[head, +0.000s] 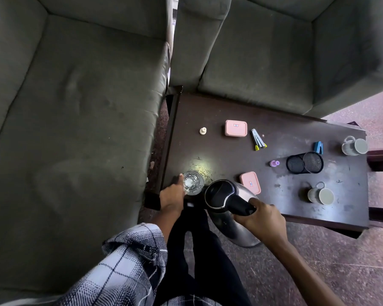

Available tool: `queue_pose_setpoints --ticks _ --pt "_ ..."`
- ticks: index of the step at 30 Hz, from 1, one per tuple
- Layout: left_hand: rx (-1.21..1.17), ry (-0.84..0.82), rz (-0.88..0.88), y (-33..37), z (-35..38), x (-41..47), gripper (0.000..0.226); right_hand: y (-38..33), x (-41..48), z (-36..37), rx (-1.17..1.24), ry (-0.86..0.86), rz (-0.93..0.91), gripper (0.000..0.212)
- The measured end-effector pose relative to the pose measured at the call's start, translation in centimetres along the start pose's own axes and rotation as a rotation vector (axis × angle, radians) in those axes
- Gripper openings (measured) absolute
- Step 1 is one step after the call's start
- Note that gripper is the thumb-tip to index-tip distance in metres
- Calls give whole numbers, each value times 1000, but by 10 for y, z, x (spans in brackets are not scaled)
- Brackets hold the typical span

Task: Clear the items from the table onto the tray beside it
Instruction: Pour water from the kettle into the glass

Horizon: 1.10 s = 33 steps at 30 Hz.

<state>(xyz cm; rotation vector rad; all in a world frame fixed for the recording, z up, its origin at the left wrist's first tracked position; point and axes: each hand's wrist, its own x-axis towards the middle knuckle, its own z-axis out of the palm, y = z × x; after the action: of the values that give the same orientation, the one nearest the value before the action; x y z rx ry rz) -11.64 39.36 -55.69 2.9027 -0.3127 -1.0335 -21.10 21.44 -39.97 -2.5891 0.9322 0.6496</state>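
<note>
Two hands at the near-left corner of the table [230, 157]. Right hand [260, 219] is clamped round the black handle of the kettle [226, 195], which is held in the air over the table's near edge. Kettle is tilted: long axis runs from the base, off the table's near side, up to the lid, which leans toward that corner. Spout hidden. Body rounded brushed steel; lid and handle glossy black. Left hand [171, 195] grips a clear glass [192, 182] standing on the corner. Further along the table: two pink lidded boxes [236, 128], two pale mugs [321, 195], a black mesh cup [304, 162].
</note>
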Motion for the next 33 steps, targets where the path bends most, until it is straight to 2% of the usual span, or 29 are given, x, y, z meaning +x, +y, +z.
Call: queue_pose_setpoints --ticks 33 --pt "-19 2 -13 1 4 3 58 8 -3 -1 18 -29 -1 44"
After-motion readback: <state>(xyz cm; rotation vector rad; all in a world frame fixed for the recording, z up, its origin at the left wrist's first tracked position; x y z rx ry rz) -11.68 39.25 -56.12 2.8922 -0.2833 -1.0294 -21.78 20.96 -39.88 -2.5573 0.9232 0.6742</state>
